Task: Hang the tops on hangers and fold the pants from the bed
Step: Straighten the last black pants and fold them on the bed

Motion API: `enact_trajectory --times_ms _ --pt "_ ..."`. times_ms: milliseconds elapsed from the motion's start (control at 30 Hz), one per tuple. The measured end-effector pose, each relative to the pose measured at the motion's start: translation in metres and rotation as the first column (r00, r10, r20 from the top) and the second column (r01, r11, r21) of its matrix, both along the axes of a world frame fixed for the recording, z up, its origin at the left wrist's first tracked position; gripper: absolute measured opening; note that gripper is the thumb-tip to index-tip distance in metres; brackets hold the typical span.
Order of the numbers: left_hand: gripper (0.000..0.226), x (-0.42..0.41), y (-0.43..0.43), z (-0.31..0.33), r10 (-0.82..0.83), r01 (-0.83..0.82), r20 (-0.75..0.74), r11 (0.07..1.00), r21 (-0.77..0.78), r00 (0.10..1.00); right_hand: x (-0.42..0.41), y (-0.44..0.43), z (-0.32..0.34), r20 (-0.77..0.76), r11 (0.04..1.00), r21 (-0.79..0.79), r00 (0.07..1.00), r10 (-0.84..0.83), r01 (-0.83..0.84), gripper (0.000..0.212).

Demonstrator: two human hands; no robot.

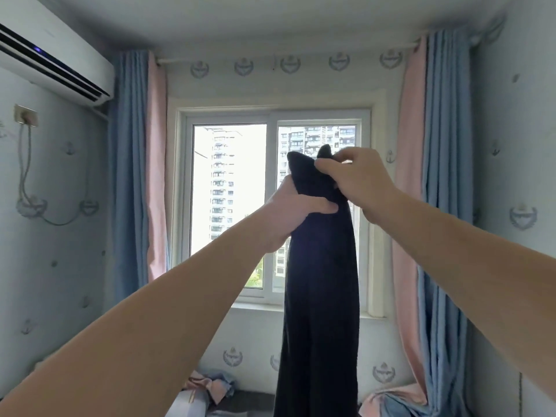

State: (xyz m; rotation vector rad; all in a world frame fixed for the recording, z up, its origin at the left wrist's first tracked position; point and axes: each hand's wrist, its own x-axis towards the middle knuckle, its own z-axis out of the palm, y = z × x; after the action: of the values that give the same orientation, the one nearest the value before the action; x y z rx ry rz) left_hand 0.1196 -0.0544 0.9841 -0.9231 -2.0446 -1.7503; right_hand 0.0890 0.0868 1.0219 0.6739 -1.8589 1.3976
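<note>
Bare and nearest the lens, the left forearm point(144, 320) and right forearm point(481, 260) rise from the lower corners toward the middle of the view. Between them hangs a long dark navy, soft-looking garment point(322, 281), held up in front of the white-framed sliding window point(231, 191). Its long axis runs straight up and down: the top end points at the ceiling in two small peaks, and the rest drops past the bottom edge of the view.

The left hand point(288, 212) grips the cloth just below the top, fingers wrapped behind it and thumb lying across the front. The right hand point(358, 179) pinches the upper edge, fingers curled over it. Bunched as it is, it may be pants or a top; I cannot tell which.

Blue-and-pink curtains point(129, 176) flank the window. A crumpled pink and blue cloth point(210, 386) lies low, left of the garment. A white wall air conditioner point(51, 64) sits at upper left.
</note>
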Motion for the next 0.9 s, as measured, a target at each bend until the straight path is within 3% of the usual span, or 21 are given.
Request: enact_trajectory --times_ms 100,233,300,367,433,500,533,600,667,733,900 --pt "0.043 -0.003 0.006 0.003 0.013 -0.012 -0.039 1.000 0.028 0.999 0.007 0.004 0.004 -0.061 0.998 0.064 0.998 -0.025 0.029 0.025" --pt "0.039 -0.009 0.003 0.002 0.145 -0.149 0.042 0.981 0.121 0.989 0.009 0.019 -0.006 -0.153 0.975 0.217 0.988 -0.023 0.057 0.008" --pt "0.037 -0.010 -0.004 0.002 0.169 -0.181 0.087 0.970 0.162 0.982 0.004 0.030 -0.015 -0.200 0.970 0.223 0.979 -0.049 0.095 0.021" --pt "0.040 -0.009 -0.013 0.005 0.160 -0.181 0.113 0.962 0.203 0.981 -0.005 0.041 -0.024 -0.198 0.969 0.161 0.968 -0.154 0.186 0.048" --pt "0.046 -0.006 -0.022 0.010 0.138 -0.168 0.134 0.954 0.250 0.981 -0.012 0.050 -0.031 -0.070 0.974 0.099 0.978 -0.199 0.205 0.081" --pt "0.042 -0.005 -0.032 0.017 0.102 -0.140 0.137 0.943 0.300 0.985 -0.016 0.053 -0.037 0.182 0.999 0.033 0.983 -0.018 0.012 0.100" --pt "0.039 -0.005 -0.038 0.021 0.079 -0.120 0.137 0.939 0.322 0.987 -0.017 0.051 -0.040 0.319 0.989 -0.015 0.937 0.141 -0.144 0.101" --pt "0.037 -0.005 -0.051 0.026 0.024 -0.073 0.145 0.934 0.349 0.989 -0.019 0.042 -0.044 0.514 0.880 -0.110 0.731 0.448 -0.462 0.083" --pt "0.031 -0.005 -0.064 0.030 -0.004 -0.055 0.161 0.933 0.357 0.987 -0.018 0.025 -0.045 0.545 0.774 -0.176 0.595 0.591 -0.608 0.060" --pt "0.028 -0.006 -0.078 0.034 0.014 -0.077 0.183 0.936 0.343 0.983 -0.016 0.005 -0.040 0.512 0.774 -0.211 0.607 0.608 -0.596 0.051" --pt "0.016 -0.009 -0.124 0.047 0.119 -0.173 0.190 0.940 0.296 0.975 -0.005 -0.036 -0.008 0.302 0.886 -0.283 0.842 0.446 -0.367 0.038"
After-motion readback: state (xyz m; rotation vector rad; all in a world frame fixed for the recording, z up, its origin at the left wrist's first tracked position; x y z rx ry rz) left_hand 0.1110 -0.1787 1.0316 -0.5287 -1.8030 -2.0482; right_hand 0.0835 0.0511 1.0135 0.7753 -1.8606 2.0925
